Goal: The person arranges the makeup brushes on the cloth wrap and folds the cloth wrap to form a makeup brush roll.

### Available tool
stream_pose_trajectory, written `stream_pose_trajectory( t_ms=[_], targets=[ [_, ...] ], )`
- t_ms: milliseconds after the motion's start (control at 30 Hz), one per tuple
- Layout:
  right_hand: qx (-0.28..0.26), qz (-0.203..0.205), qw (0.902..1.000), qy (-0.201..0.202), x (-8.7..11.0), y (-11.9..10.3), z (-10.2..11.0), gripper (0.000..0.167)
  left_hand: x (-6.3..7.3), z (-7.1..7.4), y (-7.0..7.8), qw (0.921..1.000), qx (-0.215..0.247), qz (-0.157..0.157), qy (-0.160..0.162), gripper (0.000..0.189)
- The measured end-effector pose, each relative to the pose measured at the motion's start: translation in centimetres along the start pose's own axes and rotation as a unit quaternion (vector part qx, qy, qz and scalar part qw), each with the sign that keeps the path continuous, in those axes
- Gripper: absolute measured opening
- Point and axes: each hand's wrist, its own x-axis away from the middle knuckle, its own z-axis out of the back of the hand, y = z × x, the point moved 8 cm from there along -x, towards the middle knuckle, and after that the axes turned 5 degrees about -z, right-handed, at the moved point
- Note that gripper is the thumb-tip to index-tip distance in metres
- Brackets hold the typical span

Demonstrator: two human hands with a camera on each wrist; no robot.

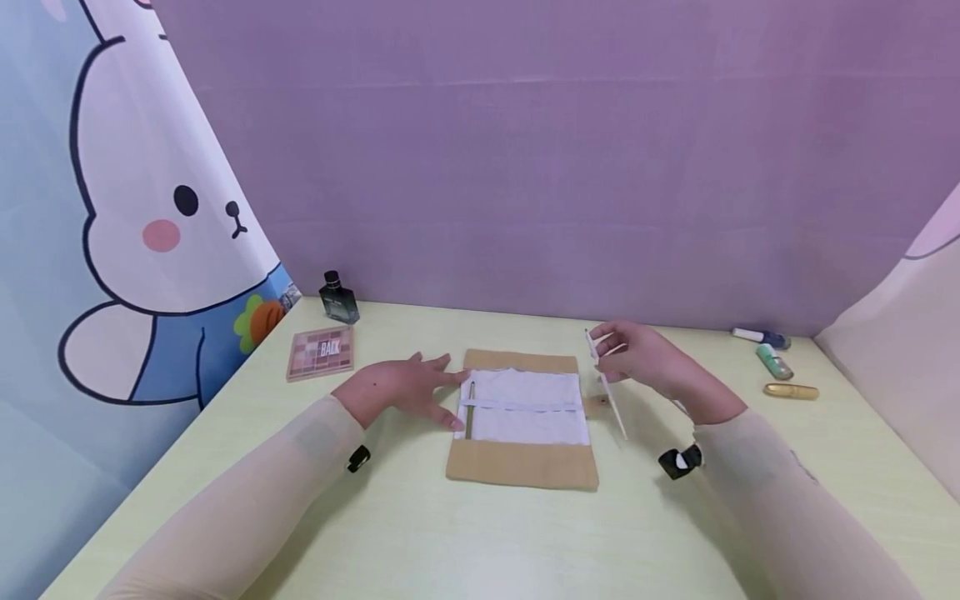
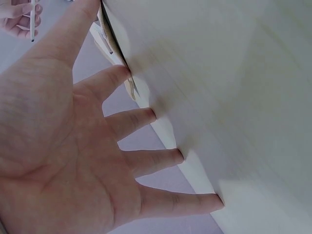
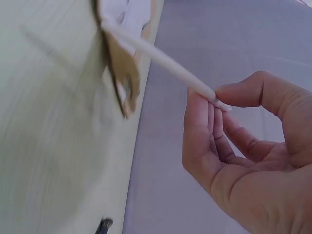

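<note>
A tan fabric pouch (image 1: 522, 463) lies spread flat on the table, its white lining (image 1: 528, 425) crossed by an elastic band. Tucked under the band at the left is a slim olive-green stick (image 1: 470, 417) with a dark tip, like a pencil. My left hand (image 1: 412, 387) has its fingers spread, with thumb and index finger touching the pouch's left edge. Right of the pouch, my right hand (image 1: 633, 354) pinches a slim white stick (image 3: 165, 61) near its upper end between thumb and fingers. The stick slants down above the table; its exact kind cannot be told.
At the back left stand a black perfume bottle (image 1: 341, 305) and, before it, a flat eyeshadow palette (image 1: 306, 357). On the right lie a dark blue bottle with a white cap (image 1: 750, 335), a green-capped bottle (image 1: 768, 358) and a gold tube (image 1: 791, 391). A purple cloth (image 1: 525, 167) hangs behind the table.
</note>
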Motion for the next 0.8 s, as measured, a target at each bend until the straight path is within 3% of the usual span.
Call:
stream_pose_trajectory(
  t_ms=[567, 800],
  targets=[
    [-0.13, 0.017, 0.9913, -0.006, -2.6, -2.7, -3.0, 0.052, 0.2, 0.1, 0.2, 1.0, 0.001, -0.006, -0.002, 0.101],
    [-0.164, 0.023, 0.9861, 0.01, -3.8, -3.7, -3.8, 0.038, 0.1, 0.1, 0.2, 1.0, -0.002, -0.006, -0.001, 0.101]
  ],
)
